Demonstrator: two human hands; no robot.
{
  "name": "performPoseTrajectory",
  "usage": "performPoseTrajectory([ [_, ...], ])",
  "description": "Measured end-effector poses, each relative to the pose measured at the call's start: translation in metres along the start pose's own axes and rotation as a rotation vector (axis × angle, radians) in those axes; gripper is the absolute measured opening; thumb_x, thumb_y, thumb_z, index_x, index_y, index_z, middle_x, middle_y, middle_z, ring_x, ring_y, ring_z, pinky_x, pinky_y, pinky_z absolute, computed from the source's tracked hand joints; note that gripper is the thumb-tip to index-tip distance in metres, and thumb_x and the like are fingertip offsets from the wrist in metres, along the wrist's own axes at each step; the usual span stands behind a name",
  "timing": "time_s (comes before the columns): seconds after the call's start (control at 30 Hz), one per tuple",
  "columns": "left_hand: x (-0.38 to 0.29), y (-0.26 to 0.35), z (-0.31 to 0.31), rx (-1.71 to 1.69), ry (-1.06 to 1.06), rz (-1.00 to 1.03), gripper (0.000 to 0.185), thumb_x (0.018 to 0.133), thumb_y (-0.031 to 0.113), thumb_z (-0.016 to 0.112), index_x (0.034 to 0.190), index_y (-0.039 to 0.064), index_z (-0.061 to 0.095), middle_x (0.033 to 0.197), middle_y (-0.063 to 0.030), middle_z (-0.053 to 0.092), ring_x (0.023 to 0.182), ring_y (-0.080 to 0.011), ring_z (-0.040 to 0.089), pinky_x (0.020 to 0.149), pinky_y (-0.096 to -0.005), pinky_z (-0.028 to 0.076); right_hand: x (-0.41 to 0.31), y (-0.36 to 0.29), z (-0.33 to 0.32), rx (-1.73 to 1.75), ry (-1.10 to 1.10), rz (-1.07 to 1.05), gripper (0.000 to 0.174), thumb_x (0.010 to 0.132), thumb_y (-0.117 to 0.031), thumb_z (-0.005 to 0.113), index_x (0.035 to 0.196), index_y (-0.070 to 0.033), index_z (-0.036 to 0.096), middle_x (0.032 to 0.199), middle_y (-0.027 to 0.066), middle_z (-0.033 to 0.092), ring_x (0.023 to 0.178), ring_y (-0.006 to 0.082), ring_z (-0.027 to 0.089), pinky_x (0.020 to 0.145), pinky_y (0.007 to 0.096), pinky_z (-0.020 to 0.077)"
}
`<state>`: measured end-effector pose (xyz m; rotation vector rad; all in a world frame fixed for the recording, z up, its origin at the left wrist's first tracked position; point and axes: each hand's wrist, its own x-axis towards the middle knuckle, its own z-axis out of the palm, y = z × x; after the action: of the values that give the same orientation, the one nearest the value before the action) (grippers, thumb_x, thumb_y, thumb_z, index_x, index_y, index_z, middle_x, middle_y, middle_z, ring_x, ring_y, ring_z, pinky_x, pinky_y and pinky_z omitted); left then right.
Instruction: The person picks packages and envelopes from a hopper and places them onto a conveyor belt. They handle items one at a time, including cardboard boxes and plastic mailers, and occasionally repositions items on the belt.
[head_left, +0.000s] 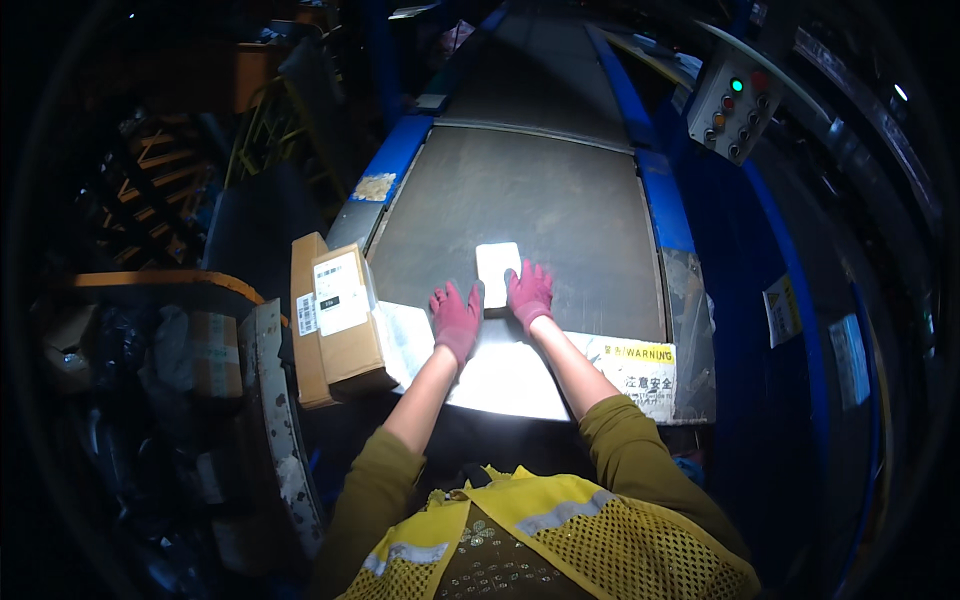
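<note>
A small white rectangular package (496, 271) lies near the close end of a grey conveyor belt (540, 195). My right hand (531, 291), in a maroon work glove, is at the package's right side, its thumb at the edge and fingers spread. My left hand (457, 319), gloved alike, is at the lower left of the package with its fingers apart and holds nothing. Whether the left thumb touches the package I cannot tell. Two brown cardboard boxes (356, 337) with white labels stand together to the left of my left hand.
Blue side rails (664, 202) flank the belt. A worn warning sign (637, 375) covers part of its near edge. A control box with buttons (731, 109) hangs at upper right. At lower left is a container with a chipped metal edge (281, 427), holding boxes and dark bags.
</note>
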<state>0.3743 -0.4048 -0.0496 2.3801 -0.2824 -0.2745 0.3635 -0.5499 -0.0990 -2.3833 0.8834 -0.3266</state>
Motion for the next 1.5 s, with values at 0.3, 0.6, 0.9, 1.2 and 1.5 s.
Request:
performPoseTrajectory([
  [0.3, 0.007, -0.001, 0.044, -0.448, 0.298, 0.405, 0.063, 0.081, 0.014, 0.065, 0.137, 0.006, 0.037, 0.129, -0.0210, 0.047, 0.119, -0.0366, 0.046, 0.098, -0.0401, 0.040, -0.015, -0.003, -0.032, 0.883, -0.098, -0.029, 0.069, 0.087, -0.033, 0.061, 0.139, -0.002, 0.026, 0.124, 0.0229, 0.051, 0.113, 0.0340, 0.052, 0.095, 0.0384, 0.0412],
  [0.6, -0.004, 0.019, 0.030, -0.737, 0.255, 0.409, 0.058, 0.079, 0.011, 0.071, 0.130, -0.001, 0.047, 0.126, -0.0170, 0.054, 0.117, -0.0266, 0.050, 0.099, -0.0351, 0.039, -0.012, -0.007, -0.044, 0.721, 0.070, -0.145, 0.052, 0.093, -0.035, 0.053, 0.133, -0.007, 0.038, 0.105, 0.0257, 0.061, 0.099, 0.0426, 0.058, 0.079, 0.0417, 0.0472],
  [0.9, 0.004, 0.018, 0.038, -0.980, 0.100, 0.255, 0.057, 0.083, 0.011, 0.069, 0.131, -0.005, 0.045, 0.124, -0.0149, 0.055, 0.110, -0.0182, 0.053, 0.095, -0.0295, 0.042, -0.005, 0.007, -0.032, 0.694, 0.096, -0.086, 0.036, 0.098, -0.029, 0.041, 0.129, -0.011, 0.046, 0.100, 0.0282, 0.058, 0.097, 0.0455, 0.054, 0.075, 0.0416, 0.0462],
  [1.2, 0.023, 0.007, 0.053, -0.739, 0.213, 0.243, 0.048, 0.089, 0.024, 0.061, 0.127, -0.003, 0.049, 0.123, -0.0198, 0.057, 0.114, -0.0261, 0.055, 0.095, -0.0325, 0.042, -0.006, 0.009, -0.032, 0.663, 0.144, -0.093, 0.034, 0.099, -0.026, 0.039, 0.128, -0.011, 0.047, 0.100, 0.0279, 0.058, 0.096, 0.0454, 0.055, 0.075, 0.0424, 0.0460],
  [1.5, 0.035, 0.018, 0.051, -0.456, 0.337, 0.082, 0.051, 0.096, 0.046, 0.042, 0.097, -0.003, 0.057, 0.082, -0.0260, 0.061, 0.080, -0.0417, 0.058, 0.072, -0.0428, 0.045, -0.024, -0.010, -0.045, 0.539, 0.195, -0.264, 0.037, 0.098, -0.026, 0.040, 0.132, -0.015, 0.043, 0.113, 0.0222, 0.058, 0.101, 0.0426, 0.055, 0.081, 0.0425, 0.0470],
])
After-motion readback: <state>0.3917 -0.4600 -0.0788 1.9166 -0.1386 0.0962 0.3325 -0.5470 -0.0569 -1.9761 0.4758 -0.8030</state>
